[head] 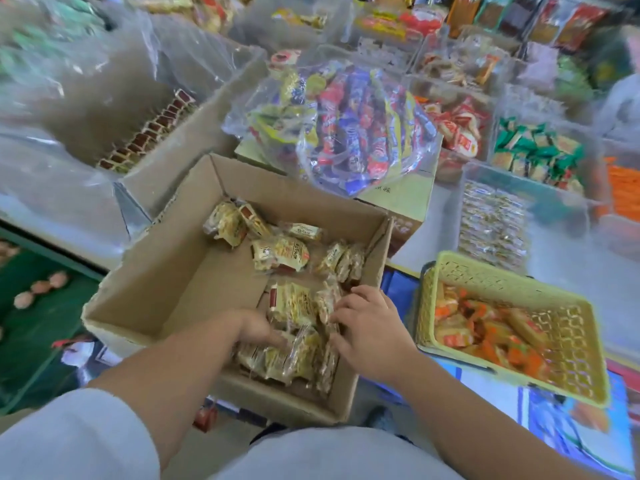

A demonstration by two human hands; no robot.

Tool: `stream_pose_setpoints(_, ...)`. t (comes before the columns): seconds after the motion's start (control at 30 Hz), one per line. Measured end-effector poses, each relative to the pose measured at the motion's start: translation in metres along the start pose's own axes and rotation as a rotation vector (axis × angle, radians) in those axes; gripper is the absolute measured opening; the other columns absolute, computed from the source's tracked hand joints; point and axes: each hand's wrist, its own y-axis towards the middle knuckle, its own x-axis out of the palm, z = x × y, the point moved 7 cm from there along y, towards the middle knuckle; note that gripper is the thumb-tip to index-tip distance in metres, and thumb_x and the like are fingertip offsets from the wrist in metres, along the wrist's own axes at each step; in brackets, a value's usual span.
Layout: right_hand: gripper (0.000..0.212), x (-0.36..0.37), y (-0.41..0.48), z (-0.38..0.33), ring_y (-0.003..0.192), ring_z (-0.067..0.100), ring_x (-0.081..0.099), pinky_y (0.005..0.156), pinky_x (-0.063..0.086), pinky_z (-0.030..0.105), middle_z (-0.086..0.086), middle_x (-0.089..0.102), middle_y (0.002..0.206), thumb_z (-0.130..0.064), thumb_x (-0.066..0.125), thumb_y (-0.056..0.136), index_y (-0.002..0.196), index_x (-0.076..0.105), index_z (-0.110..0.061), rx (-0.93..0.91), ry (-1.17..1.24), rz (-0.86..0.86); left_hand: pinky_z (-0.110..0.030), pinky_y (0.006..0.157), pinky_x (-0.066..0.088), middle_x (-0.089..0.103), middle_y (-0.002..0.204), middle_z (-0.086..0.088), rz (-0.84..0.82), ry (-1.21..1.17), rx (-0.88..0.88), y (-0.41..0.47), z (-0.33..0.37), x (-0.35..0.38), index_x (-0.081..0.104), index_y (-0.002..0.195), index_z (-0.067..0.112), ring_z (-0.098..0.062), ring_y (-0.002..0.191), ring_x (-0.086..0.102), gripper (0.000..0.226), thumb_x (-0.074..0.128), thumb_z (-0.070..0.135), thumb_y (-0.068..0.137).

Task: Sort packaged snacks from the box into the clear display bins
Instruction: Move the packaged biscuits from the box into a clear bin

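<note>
An open cardboard box (166,271) sits in front of me, holding several yellow snack packets (280,252) along its right side. My left hand (254,329) reaches into the near right corner with its fingers closed around clear-wrapped yellow packets. My right hand (369,327) rests on the same pile, fingers curled over the packets by the box's right wall. Clear display bins (540,188) stand on the counter beyond, one with silvery packets (491,226), one with green packets (536,150).
A yellow plastic basket (585,386) of orange snacks sits to the right of the box. A clear bag of blue and red bars (349,126) lies on another carton behind. A large carton lined with plastic (145,109) stands at the left.
</note>
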Motion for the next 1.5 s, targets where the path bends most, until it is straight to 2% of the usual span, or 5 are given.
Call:
stream_pose_setpoints(0.33, 0.041, -0.005, -0.002, -0.003, 0.135, 0.014, 0.027, 0.114, 0.026, 0.040, -0.021, 0.055, 0.127, -0.053, 0.048, 0.093, 0.126, 0.065, -0.037, 0.035, 0.012, 0.026, -0.053, 0.119, 0.035, 0.042, 0.161, -0.001, -0.165, -0.102, 0.204, -0.002, 0.052, 0.032, 0.033, 0.159, 0.032, -0.027, 0.144, 0.044, 0.137, 0.068, 0.097, 0.044)
stream_pose_setpoints(0.83, 0.040, -0.005, 0.000, -0.002, 0.136, 0.013, 0.025, 0.113, 0.027, 0.043, -0.022, 0.053, 0.127, -0.053, 0.048, 0.090, 0.122, 0.066, -0.039, 0.044, 0.025, 0.011, -0.039, 0.092, 0.056, 0.049, 0.153, -0.008, 0.011, -0.011, 0.139, 0.012, 0.037, 0.021, 0.032, 0.159, 0.022, -0.028, 0.124, 0.059, 0.100, 0.085, 0.044, 0.077)
stream_pose_setpoints(1.07, 0.038, -0.005, 0.000, 0.000, 0.136, 0.014, 0.026, 0.111, 0.028, 0.044, -0.023, 0.053, 0.128, -0.054, 0.049, 0.092, 0.122, 0.066, -0.039, 0.014, 0.016, 0.000, -0.022, 0.048, 0.053, 0.066, 0.101, -0.002, 0.047, -0.007, 0.173, -0.010, 0.025, -0.005, 0.040, 0.155, 0.022, -0.011, 0.069, 0.064, 0.083, 0.082, 0.030, 0.084)
stream_pose_setpoints(1.23, 0.041, -0.006, -0.002, 0.001, 0.138, 0.012, 0.022, 0.115, 0.026, 0.044, -0.024, 0.051, 0.132, -0.056, 0.047, 0.093, 0.128, 0.062, -0.040, 0.006, 0.023, -0.035, -0.021, 0.054, 0.055, 0.054, 0.143, -0.007, 0.103, -0.105, 0.260, -0.050, 0.015, -0.032, 0.042, 0.155, 0.023, -0.011, 0.073, 0.070, 0.079, 0.081, 0.031, 0.087)
stream_pose_setpoints(1.5, 0.108, -0.031, -0.005, 0.005, 0.151, 0.017, 0.016, 0.121, 0.023, 0.052, -0.011, 0.009, 0.166, -0.047, 0.070, 0.089, 0.148, -0.019, -0.059, -0.056, 0.275, 0.015, -0.045, 0.080, 0.062, 0.077, 0.110, -0.005, 0.243, -0.657, 0.415, -0.125, 0.014, -0.056, 0.061, 0.135, 0.027, -0.018, 0.087, 0.077, 0.056, 0.083, 0.018, 0.085)
